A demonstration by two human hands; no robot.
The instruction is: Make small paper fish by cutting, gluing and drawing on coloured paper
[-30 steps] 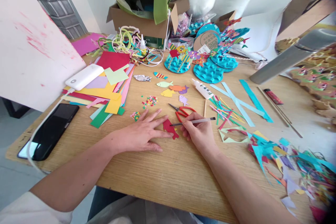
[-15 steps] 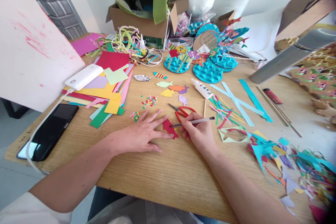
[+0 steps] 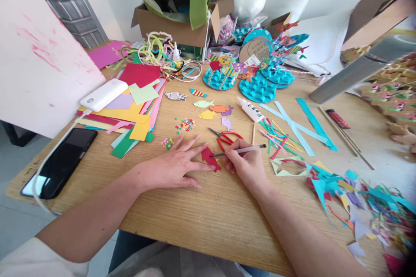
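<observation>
My left hand (image 3: pixel 173 165) lies flat with its fingers spread, two fingertips pressing the edges of a red paper fish (image 3: pixel 209 159). In my right hand (image 3: pixel 245 162) is a slim grey pen (image 3: pixel 251 149), its tip touching the red fish. Just behind the right hand, red-handled scissors (image 3: pixel 224 139) rest on the table. Beyond the fingers lie small piles of paper confetti (image 3: pixel 186 125). Several cut-out fish sit further back, among them a yellow one (image 3: pixel 207 115), an orange one (image 3: pixel 219 109) and a lilac one (image 3: pixel 226 124).
Stacked coloured paper (image 3: pixel 139 112), a white power bank (image 3: pixel 104 95) and a phone (image 3: pixel 60 162) lie left. A glue bottle (image 3: pixel 251 110), paper strips (image 3: pixel 294 127) and scraps (image 3: pixel 338 190) are right. Blue wavy discs (image 3: pixel 257 88) stand behind; a grey cylinder (image 3: pixel 351 69) leans at far right.
</observation>
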